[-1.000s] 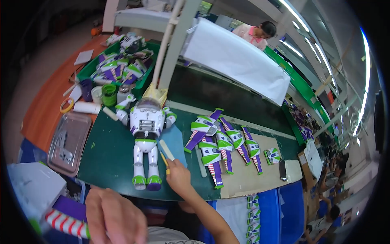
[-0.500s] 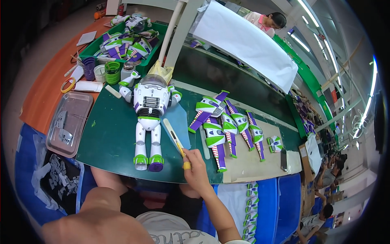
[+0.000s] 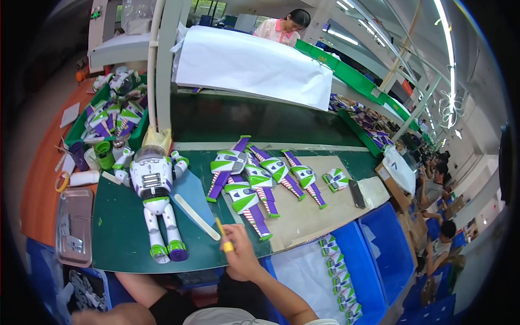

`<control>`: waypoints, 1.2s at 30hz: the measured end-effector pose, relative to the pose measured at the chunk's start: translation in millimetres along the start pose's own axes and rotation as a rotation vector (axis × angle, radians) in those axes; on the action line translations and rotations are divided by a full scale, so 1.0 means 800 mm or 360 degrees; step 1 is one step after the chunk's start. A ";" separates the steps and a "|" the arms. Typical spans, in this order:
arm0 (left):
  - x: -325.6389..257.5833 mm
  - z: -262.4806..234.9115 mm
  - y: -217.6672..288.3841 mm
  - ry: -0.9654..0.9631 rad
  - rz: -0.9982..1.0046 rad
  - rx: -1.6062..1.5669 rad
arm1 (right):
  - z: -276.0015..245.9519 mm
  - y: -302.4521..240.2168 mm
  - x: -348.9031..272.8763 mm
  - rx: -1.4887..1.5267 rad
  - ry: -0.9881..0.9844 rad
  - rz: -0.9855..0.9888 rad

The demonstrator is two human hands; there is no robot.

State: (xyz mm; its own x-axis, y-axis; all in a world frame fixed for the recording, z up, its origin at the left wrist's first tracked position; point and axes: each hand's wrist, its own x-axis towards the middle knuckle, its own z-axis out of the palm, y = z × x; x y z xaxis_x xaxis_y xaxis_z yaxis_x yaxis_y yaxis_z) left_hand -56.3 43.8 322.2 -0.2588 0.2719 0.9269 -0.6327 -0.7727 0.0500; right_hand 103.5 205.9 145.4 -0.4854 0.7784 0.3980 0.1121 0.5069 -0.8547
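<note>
right hand [image 3: 239, 253] holds yellow tool [image 3: 228, 247], tip outward. toy figure [image 3: 156, 205] lies left of it on green table [image 3: 116, 235], slotted panel [image 3: 153, 180] up, presumably for access. left hand [image 3: 91, 317] blurred; grip unclear.

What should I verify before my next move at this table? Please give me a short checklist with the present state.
1. Right hand free: not ok; it holds a yellow-handled tool.
2. Tool tip undamaged: cannot tell; too small.
3. White flat stick put down: ok; it lies between the toy astronaut and right hand.
4. Toy astronaut apart from right hand: ok; it lies on the green table.
5. Winged backpacks separated from each other: not ok; several overlap.
</note>
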 end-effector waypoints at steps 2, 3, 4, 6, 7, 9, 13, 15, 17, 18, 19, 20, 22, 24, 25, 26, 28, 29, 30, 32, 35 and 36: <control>-0.037 -0.046 0.018 0.0257 -0.0250 -0.0150 | -0.015 -0.005 -0.009 0.0213 0.0148 0.0344; -0.066 -0.049 0.023 0.0737 -0.0429 0.0295 | -0.017 -0.015 -0.012 0.0353 0.0170 0.0509; -0.077 -0.049 0.014 0.1086 -0.0558 0.0424 | -0.010 -0.021 -0.013 0.0479 0.0183 0.0394; -0.095 -0.067 -0.006 0.1302 -0.0874 0.1076 | -0.016 -0.042 -0.005 0.0356 0.0115 0.0340; -0.104 -0.082 -0.015 0.1273 -0.1139 0.1412 | -0.021 -0.061 0.004 0.0124 0.0083 0.0156; -0.112 -0.104 -0.044 0.1307 -0.1358 0.1298 | -0.017 -0.054 -0.001 0.0150 0.0134 0.0100; -0.149 -0.130 -0.072 0.1058 -0.1464 0.1177 | -0.009 -0.071 0.002 -0.0023 -0.0141 -0.0148; -0.154 -0.135 -0.072 0.0985 -0.1522 0.1073 | 0.001 -0.073 0.003 -0.0099 -0.0219 -0.0140; -0.155 -0.132 -0.068 0.1083 -0.1581 0.0936 | 0.009 -0.071 -0.001 -0.0274 -0.0299 -0.0165; -0.157 -0.130 -0.068 0.1146 -0.1625 0.0789 | 0.011 -0.071 -0.004 -0.0269 -0.0315 -0.0156; -0.165 -0.130 -0.069 0.1117 -0.1538 0.0798 | 0.013 -0.070 -0.006 -0.0438 -0.0336 -0.0187; -0.168 -0.128 -0.070 0.1127 -0.1540 0.0798 | 0.016 -0.070 -0.008 -0.0609 -0.0349 -0.0217; -0.170 -0.124 -0.071 0.1107 -0.1427 0.0818 | 0.020 -0.074 -0.011 -0.0652 -0.0377 -0.0189; -0.170 -0.121 -0.069 0.1088 -0.1406 0.0852 | 0.024 -0.077 -0.015 -0.0691 -0.0398 -0.0165; -0.170 -0.120 -0.069 0.1065 -0.1386 0.0885 | 0.027 -0.078 -0.018 -0.0695 -0.0405 -0.0167; -0.173 -0.121 -0.069 0.1070 -0.1391 0.0883 | 0.029 -0.078 -0.021 -0.0701 -0.0415 -0.0165; -0.181 -0.125 -0.071 0.1048 -0.1391 0.0785 | 0.030 -0.078 -0.023 -0.0703 -0.0419 -0.0183; -0.181 -0.124 -0.071 0.1048 -0.1402 0.0789 | 0.031 -0.078 -0.024 -0.0703 -0.0416 -0.0208; -0.181 -0.123 -0.072 0.1054 -0.1396 0.0817 | 0.032 -0.078 -0.024 -0.0694 -0.0412 -0.0200; -0.181 -0.122 -0.074 0.1057 -0.1409 0.0845 | 0.033 -0.079 -0.023 -0.0717 -0.0380 -0.0275; -0.183 -0.122 -0.078 0.1042 -0.1368 0.0881 | 0.035 -0.078 -0.026 -0.0738 -0.0365 -0.0254; -0.184 -0.122 -0.079 0.1056 -0.1338 0.0885 | 0.036 -0.076 -0.027 -0.0730 -0.0361 -0.0248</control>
State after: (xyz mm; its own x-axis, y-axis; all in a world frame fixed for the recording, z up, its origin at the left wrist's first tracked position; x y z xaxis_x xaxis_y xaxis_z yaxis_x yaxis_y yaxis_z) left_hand -49.0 108.6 146.4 -0.3445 0.9243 0.1644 -0.4251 -0.3097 0.8505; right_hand 82.3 147.6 179.6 -0.6959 0.6074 0.3831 0.3668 0.7593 -0.5376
